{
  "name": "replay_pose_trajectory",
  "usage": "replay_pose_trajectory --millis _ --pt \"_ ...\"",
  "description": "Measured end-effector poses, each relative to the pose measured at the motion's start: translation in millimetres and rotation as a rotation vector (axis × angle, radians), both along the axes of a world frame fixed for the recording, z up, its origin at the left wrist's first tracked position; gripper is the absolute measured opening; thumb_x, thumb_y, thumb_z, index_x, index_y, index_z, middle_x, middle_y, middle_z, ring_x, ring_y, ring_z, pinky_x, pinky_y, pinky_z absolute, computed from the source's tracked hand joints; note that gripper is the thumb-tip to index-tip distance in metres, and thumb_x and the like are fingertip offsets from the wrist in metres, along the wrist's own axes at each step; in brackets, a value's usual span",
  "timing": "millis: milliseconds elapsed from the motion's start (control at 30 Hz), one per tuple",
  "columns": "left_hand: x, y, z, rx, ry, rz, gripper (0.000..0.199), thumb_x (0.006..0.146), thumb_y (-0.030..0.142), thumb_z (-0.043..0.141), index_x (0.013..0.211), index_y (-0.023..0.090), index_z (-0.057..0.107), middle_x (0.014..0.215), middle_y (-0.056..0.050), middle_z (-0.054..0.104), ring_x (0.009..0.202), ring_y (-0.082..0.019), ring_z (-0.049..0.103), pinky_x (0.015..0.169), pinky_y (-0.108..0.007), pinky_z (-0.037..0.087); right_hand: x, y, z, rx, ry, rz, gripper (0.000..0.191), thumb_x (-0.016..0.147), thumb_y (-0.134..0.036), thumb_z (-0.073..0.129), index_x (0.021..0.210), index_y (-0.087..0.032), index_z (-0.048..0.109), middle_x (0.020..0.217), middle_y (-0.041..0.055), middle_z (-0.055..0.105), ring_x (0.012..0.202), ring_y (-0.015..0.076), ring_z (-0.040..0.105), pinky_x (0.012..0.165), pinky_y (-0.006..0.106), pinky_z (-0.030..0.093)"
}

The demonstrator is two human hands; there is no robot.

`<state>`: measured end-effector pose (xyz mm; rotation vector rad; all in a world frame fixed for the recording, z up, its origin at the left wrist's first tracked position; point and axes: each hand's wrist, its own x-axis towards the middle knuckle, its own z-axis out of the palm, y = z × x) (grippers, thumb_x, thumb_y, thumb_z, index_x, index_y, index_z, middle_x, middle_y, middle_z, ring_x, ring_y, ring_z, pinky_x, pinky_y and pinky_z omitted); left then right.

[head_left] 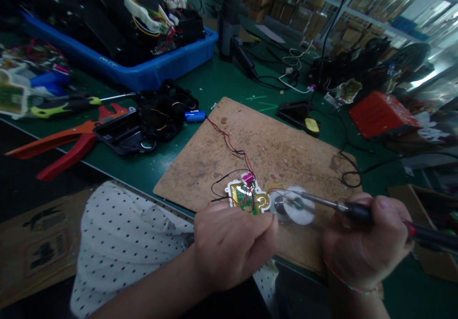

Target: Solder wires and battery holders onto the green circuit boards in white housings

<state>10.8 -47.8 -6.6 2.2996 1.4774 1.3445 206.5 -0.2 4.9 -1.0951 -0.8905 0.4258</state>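
Observation:
My right hand (pixel 368 238) is wrapped round the dark handle of a soldering iron (pixel 324 200), whose shaft points left. Its tip is near thin red and yellow wires by a clear spool of solder (pixel 300 206). In front of my body, my left hand (pixel 236 242) is closed, right against the near edge of a circuit board (pixel 239 194) in a white frame. My fingertips are hidden, so their grip does not show. A magenta connector (pixel 247 178) sits on the board. Red and black wires run from there to a blue battery (pixel 194 116).
The board lies over a worn wooden sheet (pixel 200 166) on a green bench. At left are red-handled cutters (pixel 71 142), a screwdriver (pixel 67 105), black housings (pixel 143 123) and a blue crate (pixel 171 68). An iron stand (pixel 296 113) with yellow sponge and an orange-red box (pixel 381 113) stand at right.

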Motion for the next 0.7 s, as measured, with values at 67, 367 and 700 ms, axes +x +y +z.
replay_pose_trajectory --millis 67,367,700 --pt "0.6 -0.5 -1.1 0.012 -0.01 0.0 0.034 0.097 0.02 0.056 0.063 0.021 0.055 0.051 0.008 0.056 0.045 -0.007 0.055 0.056 -0.029 0.039 -0.2 -0.4 0.4 -0.01 0.01 0.014 0.02 0.078 -0.026 0.065 0.062 -0.019 0.055 0.057 -0.0056 0.053 0.043 0.0063 0.045 0.039 0.021 0.029" --pt "2.0 1.6 2.7 0.005 0.013 0.0 0.036 0.097 0.019 0.055 0.061 0.021 0.053 0.05 0.008 0.055 0.046 -0.008 0.056 0.053 -0.03 0.037 0.9 0.2 0.0 -0.007 -0.017 -0.008 0.018 0.077 -0.026 0.063 0.063 -0.019 0.055 0.057 -0.0064 0.055 0.043 0.0066 0.045 0.04 0.022 0.032" --pt "3.0 1.7 -1.7 0.049 -0.012 0.013 0.029 0.095 0.018 0.058 0.067 0.021 0.06 0.052 0.008 0.059 0.044 -0.008 0.055 0.054 -0.03 0.039 0.1 0.3 0.9 -0.013 -0.014 0.002 0.016 0.077 -0.027 0.061 0.064 -0.02 0.055 0.057 -0.0055 0.056 0.043 0.0084 0.045 0.036 0.023 0.028"
